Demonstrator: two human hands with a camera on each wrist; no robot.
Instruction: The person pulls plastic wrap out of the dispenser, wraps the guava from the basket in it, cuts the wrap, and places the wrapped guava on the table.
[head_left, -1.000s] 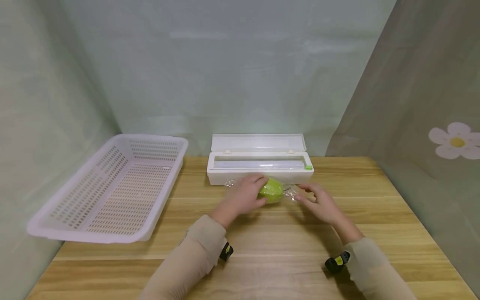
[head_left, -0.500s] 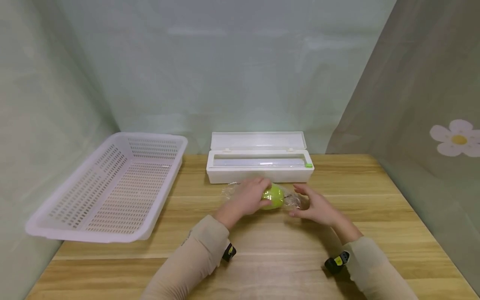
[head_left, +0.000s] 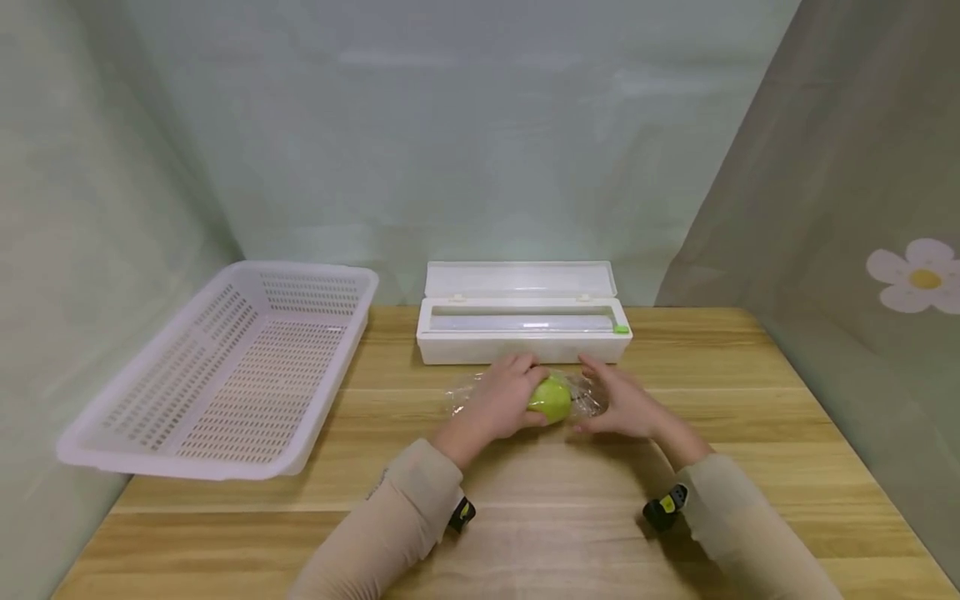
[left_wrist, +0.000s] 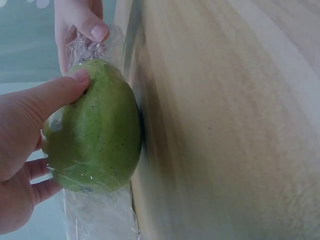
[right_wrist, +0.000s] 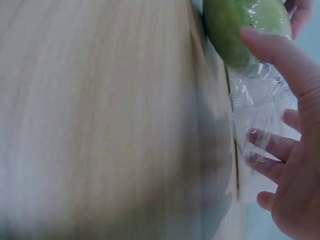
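A green speckled pear (head_left: 551,400), covered in clear plastic wrap, lies on its side on the wooden table. My left hand (head_left: 504,400) grips it from the left, thumb on the near side and fingers round the far side. Loose wrap (right_wrist: 257,100) sticks out beyond the pear's right end, and more wrap (left_wrist: 100,215) trails from the left end. Around the right-hand wrap, my right hand (head_left: 626,404) is spread, its fingertips behind the film. Its thumb (right_wrist: 280,52) is close to the pear; whether it touches is unclear.
Just behind the hands stands a white cling film box (head_left: 525,346), its lid (head_left: 521,279) raised and a film roll inside. A green slider (head_left: 621,330) sits at its right end. To the left is a white perforated plastic basket (head_left: 300,454). Fabric walls surround the table (head_left: 562,533).
The pear and my left hand have shifted slightly towards me and to the right, away from the box. My right hand has come in closer to the pear, over the wrap.
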